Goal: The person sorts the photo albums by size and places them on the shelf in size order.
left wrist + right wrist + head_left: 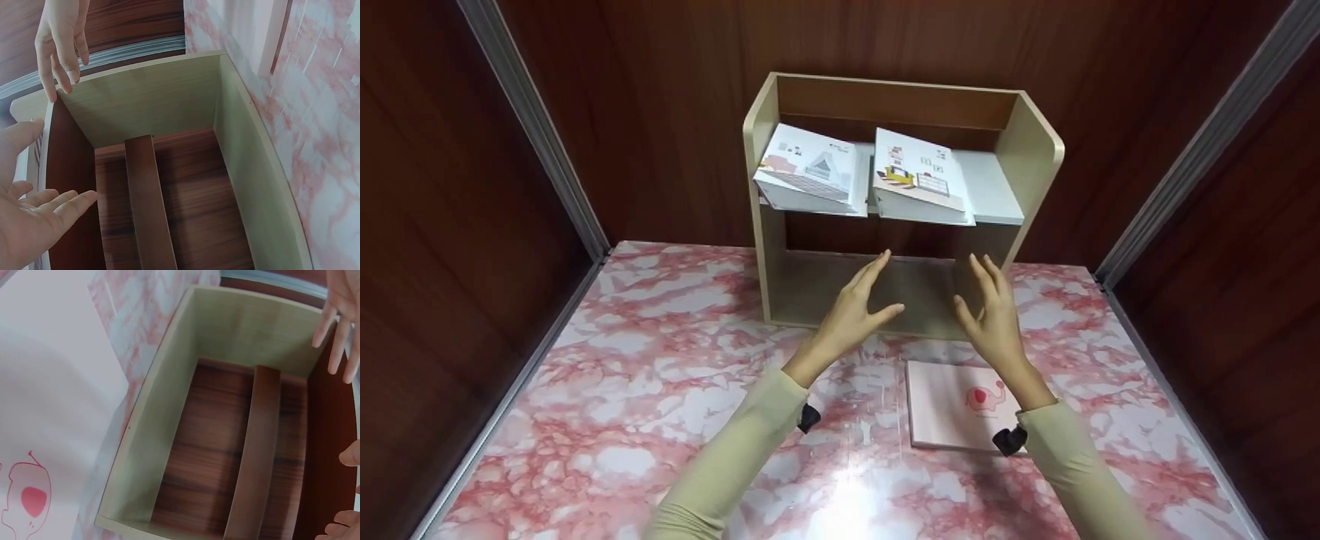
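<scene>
My left hand [847,311] and right hand [994,322] are held apart in front of the lower compartment of a small wooden bookshelf [1039,154]. Fingers on both are extended, and neither hand holds anything. On the upper shelf lean two white booklets, tilted with their lower edges over the shelf front: a left booklet [814,169] with a grey tower drawing and a right booklet [919,176] with a yellow vehicle picture. In the left wrist view, the right hand [62,39] appears beyond the shelf's middle board. The lower compartment holds no booklets.
A pale pink book [941,405] with a red elephant lies flat on the marbled pink table [645,390], in front of the bookshelf and partly below the right forearm. Dark wooden walls [675,135] with metal edge strips [540,127] enclose the table.
</scene>
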`<state>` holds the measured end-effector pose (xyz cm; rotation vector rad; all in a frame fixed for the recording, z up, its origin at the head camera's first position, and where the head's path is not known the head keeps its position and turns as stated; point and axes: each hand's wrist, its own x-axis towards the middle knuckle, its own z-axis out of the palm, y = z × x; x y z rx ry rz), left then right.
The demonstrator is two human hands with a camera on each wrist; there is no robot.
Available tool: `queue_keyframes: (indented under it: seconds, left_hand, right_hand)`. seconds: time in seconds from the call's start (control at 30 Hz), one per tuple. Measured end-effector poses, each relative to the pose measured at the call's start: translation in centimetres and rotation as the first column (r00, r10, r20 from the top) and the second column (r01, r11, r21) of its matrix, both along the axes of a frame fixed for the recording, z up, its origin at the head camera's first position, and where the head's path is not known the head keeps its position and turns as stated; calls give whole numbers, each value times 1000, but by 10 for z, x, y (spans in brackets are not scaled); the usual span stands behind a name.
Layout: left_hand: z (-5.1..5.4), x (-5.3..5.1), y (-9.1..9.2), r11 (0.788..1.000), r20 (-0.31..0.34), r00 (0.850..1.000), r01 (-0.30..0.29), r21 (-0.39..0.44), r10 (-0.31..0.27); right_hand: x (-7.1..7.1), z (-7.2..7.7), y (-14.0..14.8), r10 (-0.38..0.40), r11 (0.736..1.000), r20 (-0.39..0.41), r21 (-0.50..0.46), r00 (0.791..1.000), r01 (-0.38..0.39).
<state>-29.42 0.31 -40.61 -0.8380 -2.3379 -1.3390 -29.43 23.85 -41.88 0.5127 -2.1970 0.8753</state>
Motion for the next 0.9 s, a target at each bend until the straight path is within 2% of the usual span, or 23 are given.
queue_keyframes:
  seconds: [0.27, 0.63, 0.9]
  left_hand:
    - [-9, 4, 2, 1000, 17, 1000, 1, -3, -1]
    - [-15, 7, 3, 1000, 28, 1000, 11, -9, -10]
    - [-23, 9, 3, 1000, 16, 1000, -1, -20, 1]
  right_hand:
    - [3, -7, 2, 0, 1000, -25, 5, 1000, 1]
    - [8, -11, 6, -19, 1000, 46, -14, 999, 19]
    - [12, -16, 11, -15, 999, 52, -48, 999, 18]
